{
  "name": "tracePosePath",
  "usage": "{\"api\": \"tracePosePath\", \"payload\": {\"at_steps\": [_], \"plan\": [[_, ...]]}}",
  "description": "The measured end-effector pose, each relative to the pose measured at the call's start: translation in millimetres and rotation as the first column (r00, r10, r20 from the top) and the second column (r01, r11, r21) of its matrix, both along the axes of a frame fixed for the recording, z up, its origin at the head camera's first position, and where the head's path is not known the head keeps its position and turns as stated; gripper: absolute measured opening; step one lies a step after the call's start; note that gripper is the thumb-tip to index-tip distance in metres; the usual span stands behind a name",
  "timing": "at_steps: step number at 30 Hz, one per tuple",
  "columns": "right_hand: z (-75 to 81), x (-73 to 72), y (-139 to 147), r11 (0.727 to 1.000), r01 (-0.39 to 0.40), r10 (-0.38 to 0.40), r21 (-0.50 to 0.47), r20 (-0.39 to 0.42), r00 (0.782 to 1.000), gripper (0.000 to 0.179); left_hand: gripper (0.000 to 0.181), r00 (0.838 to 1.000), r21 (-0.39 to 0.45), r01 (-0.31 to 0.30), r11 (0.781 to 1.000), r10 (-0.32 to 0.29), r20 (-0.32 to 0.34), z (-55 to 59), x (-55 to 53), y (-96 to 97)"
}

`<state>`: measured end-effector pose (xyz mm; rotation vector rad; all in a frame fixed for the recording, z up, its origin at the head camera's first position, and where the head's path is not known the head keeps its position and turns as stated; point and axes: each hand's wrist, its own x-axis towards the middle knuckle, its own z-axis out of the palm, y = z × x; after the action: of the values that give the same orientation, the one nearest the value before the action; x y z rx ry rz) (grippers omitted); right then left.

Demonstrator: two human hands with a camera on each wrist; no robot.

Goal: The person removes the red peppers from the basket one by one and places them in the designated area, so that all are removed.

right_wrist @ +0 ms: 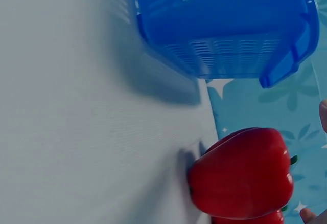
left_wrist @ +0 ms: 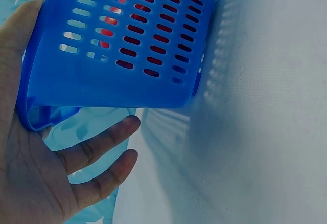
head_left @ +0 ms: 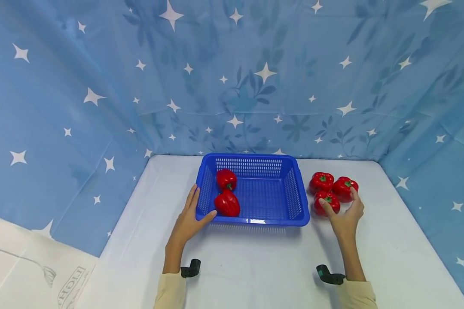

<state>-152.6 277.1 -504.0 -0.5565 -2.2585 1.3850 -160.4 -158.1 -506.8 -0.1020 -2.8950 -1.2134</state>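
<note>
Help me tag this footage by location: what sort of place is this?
Probably a makeshift recording booth, not a working kitchen: a star-patterned curtain hangs behind and beside a white table, and a small black device sits by each wrist.

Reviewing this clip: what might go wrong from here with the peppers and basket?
1. The right hand spreads over the near pepper and right pepper, which sit close together with the far pepper; closing on one might nudge another away.

2. The left hand is at the near-left corner of the blue basket; a hard push there could shift it, perhaps rolling the two peppers inside.
</note>
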Motion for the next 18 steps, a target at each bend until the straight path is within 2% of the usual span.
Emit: {"api": "tracePosePath", "payload": {"at_steps": [6,12,15,18], "plan": [[16.0,0.0,-5,1.0,0.019,-0.019,0.001,-0.126,0.992,0.091,0.103,1.0,0.01,-0.005,1.0,0.005,0.01,-0.9,2.2,1.3],[32.0,-4.3,-14,1.0,-0.027,0.024,-0.007,-0.269,0.963,0.084,0.103,1.0,0.013,-0.003,1.0,0.003,0.007,-0.1,3.0,1.6],[41.2,-9.1,-21,0.996,-0.084,0.079,-0.006,-0.287,0.955,0.081,0.103,1.0,0.013,-0.003,1.0,0.002,0.008,0.2,3.0,1.2],[50.4,-15.2,-29,0.987,-0.161,0.154,-0.008,-0.249,0.956,0.079,0.103,1.0,0.016,-0.008,1.0,0.008,0.008,0.2,2.8,0.6]]}}
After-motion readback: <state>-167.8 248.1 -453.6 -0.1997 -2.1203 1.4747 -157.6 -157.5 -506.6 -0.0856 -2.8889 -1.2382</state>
